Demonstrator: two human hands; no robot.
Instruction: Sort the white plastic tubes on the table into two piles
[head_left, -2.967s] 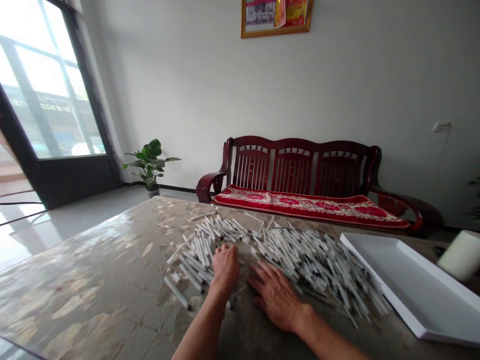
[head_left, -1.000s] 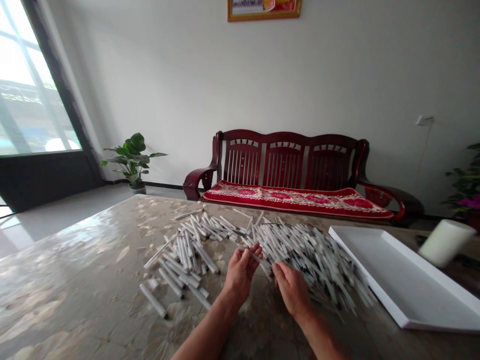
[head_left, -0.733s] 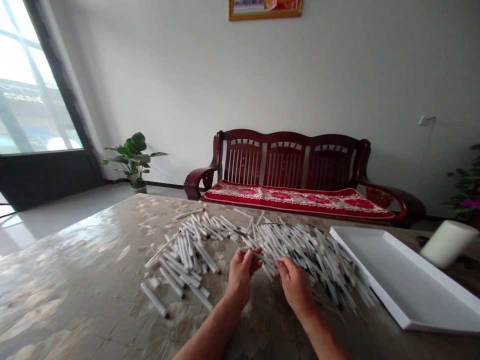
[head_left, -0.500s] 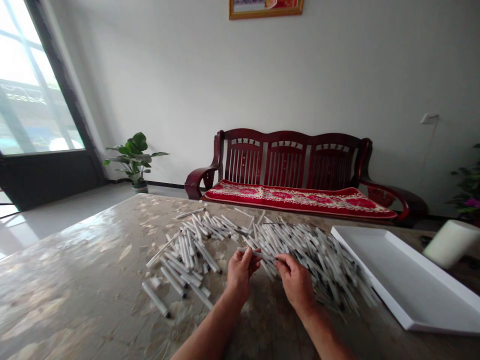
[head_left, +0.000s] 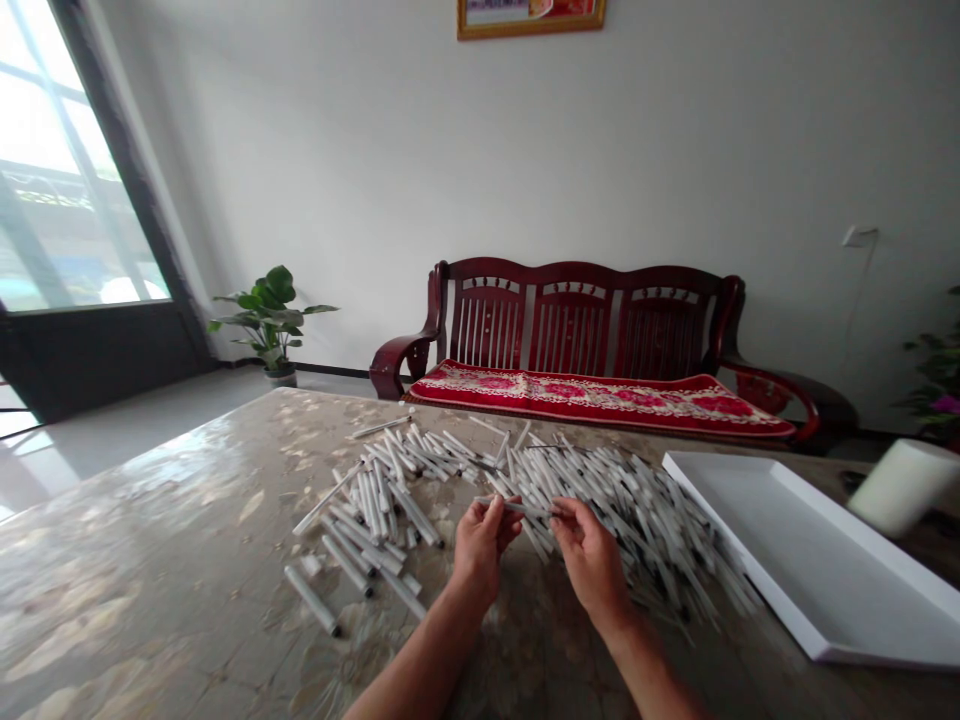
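Both hands are raised just above the tabletop, close together and turned inward, with the fingers curled rather than spread. The left hand pinches a single white tube between thumb and fingers, and the tube lies roughly level across the gap between the hands. Its other end reaches the right hand, whose fingertips meet it; whether they grip it or only touch it is too small to tell. Behind and beside the hands spreads a loose pile of white tubes, many of them dark-tipped, lying crisscross on a polished stone-patterned table. A thinner scatter of tubes runs to the left of the hands, with a few strays lying apart at its edge. Just beside the pile on the right sits a shallow white tray, and past it a pale cylinder lies tilted near the table's far corner. Beyond the table stands a dark red wooden bench with a red floral cushion, below a framed picture, while a potted plant stands near a glass door.
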